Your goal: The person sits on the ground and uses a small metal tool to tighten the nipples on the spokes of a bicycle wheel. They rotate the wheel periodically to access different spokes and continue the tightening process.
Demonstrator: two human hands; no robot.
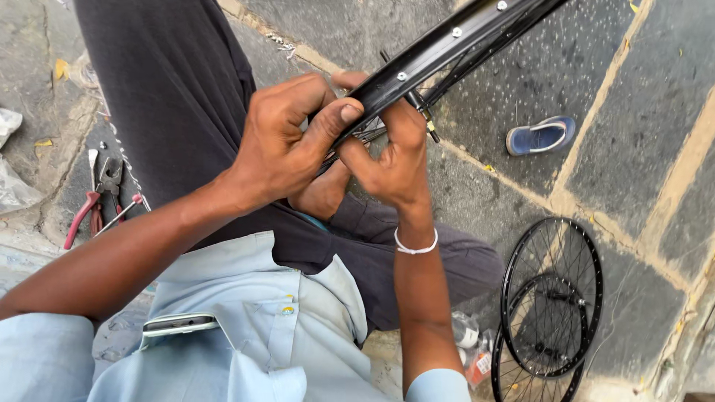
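Observation:
A black bicycle wheel rim [447, 39] with small silver nipples runs from my hands up to the top right. My left hand [287, 138] grips the near end of the rim, thumb pressed on its edge. My right hand [391, 160] sits just right of it, fingers closed on thin spokes [436, 82] under the rim. A white band circles my right wrist. Both hands hover over my lap in dark trousers [171, 97].
Red-handled pliers [93, 197] and a thin tool lie on the stone ground at left. Two black spoked wheels [551, 298] lie at lower right beside small bottles [473, 346]. A blue sandal [541, 135] rests on the paving. A phone sits in my shirt pocket [179, 324].

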